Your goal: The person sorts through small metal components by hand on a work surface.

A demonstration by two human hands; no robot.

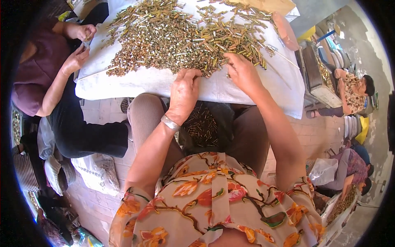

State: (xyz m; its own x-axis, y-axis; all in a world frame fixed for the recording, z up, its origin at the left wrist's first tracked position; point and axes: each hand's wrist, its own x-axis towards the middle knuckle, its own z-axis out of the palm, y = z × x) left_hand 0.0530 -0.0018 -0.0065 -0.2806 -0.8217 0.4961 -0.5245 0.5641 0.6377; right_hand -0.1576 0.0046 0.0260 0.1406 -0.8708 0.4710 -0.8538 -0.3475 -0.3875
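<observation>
A broad heap of small brass- and copper-coloured metal tubes [164,41] lies on a white sheet [135,84] over the table in front of me. At the heap's near edge rests my left hand [184,92], its fingers curled in and a silver bracelet on the wrist; what they hold, if anything, is hidden. My right hand [244,74] is at the heap's right near side with bent fingers touching the tubes. A small dark piece shows by its fingertips, too small to name. Below the table edge, between my knees, a dark container [201,127] holds many similar tubes.
At the left, a person's hands [78,53] hold something small by the table. A thin stick [94,75] lies on the sheet's left side. A white bag [96,175] sits on the brick floor. Other people work at the right beside a crate [325,94] of metal pieces.
</observation>
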